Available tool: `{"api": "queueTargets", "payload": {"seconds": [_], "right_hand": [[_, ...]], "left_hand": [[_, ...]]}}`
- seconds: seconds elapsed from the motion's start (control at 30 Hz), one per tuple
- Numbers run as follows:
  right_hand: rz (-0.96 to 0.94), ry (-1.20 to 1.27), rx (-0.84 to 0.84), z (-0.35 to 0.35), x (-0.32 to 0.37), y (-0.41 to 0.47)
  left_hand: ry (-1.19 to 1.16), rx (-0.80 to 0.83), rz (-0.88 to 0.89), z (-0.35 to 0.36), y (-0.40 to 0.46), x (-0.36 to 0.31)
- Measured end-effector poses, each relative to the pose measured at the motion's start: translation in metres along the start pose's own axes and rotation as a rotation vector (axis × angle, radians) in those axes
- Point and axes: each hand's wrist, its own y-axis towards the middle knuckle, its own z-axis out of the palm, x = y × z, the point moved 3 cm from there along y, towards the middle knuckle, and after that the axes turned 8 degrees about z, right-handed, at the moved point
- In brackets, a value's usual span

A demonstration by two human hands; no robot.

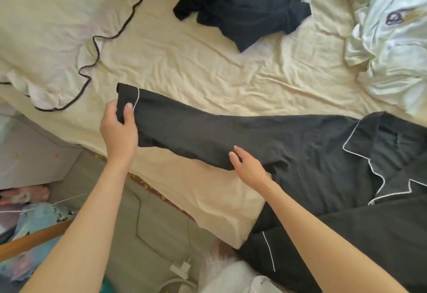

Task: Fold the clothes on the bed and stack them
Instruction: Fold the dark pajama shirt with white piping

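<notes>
My left hand (119,128) gripped the cuff end of the black pyjama shirt (323,154), thumb curled over the top of the fabric beside the white piping and fingers beneath it. I judged this grip served to draw the sleeve (196,131) out straight and taut, ready to be folded across the body. My right hand (246,164) lay open, fingers straight and slightly spread, resting on the sleeve's lower edge near the armpit. I took that as a pinning contact, fixing the line on which the sleeve would turn.

The shirt lay on the cream bed sheet (208,66), its body at the near right of the sheet and partly overhanging the bed edge towards me. The collar, with its white piping, lay open and face up. The sleeve's long axis ran roughly left to right, rising a little towards the cuff, which pointed left towards the pillow with dark trim (46,38).

Taking the shirt as landmark: a crumpled dark garment (245,13) lay well beyond it, unfolded. A pale bundled duvet (388,38) lay beyond its collar, to the right. No stack had been started that I could see.
</notes>
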Motion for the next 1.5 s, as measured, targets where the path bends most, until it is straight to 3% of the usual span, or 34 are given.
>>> {"api": "queueTargets", "payload": {"seconds": [0.1,0.2,0.37,0.5,0.83,1.0,1.2,1.5], "right_hand": [[0.129,0.442,0.149,-0.011,0.008,-0.019],[0.129,0.761,0.259,-0.030,-0.006,-0.043],[0.070,1.158,0.285,-0.080,-0.063,-0.080],[0.066,1.276,0.237,-0.118,-0.124,-0.109],[0.068,1.229,0.152,-0.188,-0.359,-0.191],[0.252,0.907,-0.010,-0.184,-0.448,-0.201],[0.470,0.727,-0.169,-0.167,-0.498,-0.189],[0.525,0.614,-0.341,-0.161,-0.538,-0.183]], "left_hand": [[-0.013,0.095,0.114,0.002,-0.019,-0.034],[-0.053,0.233,0.198,0.018,-0.060,-0.073],[-0.124,0.422,0.427,0.056,-0.138,-0.146],[-0.085,0.573,0.626,0.091,-0.219,-0.196],[0.026,0.985,0.814,0.200,-0.477,-0.255],[0.164,1.250,0.733,0.246,-0.566,-0.243],[0.275,1.349,0.613,0.247,-0.594,-0.215],[0.479,1.369,0.431,0.236,-0.587,-0.175]]}}
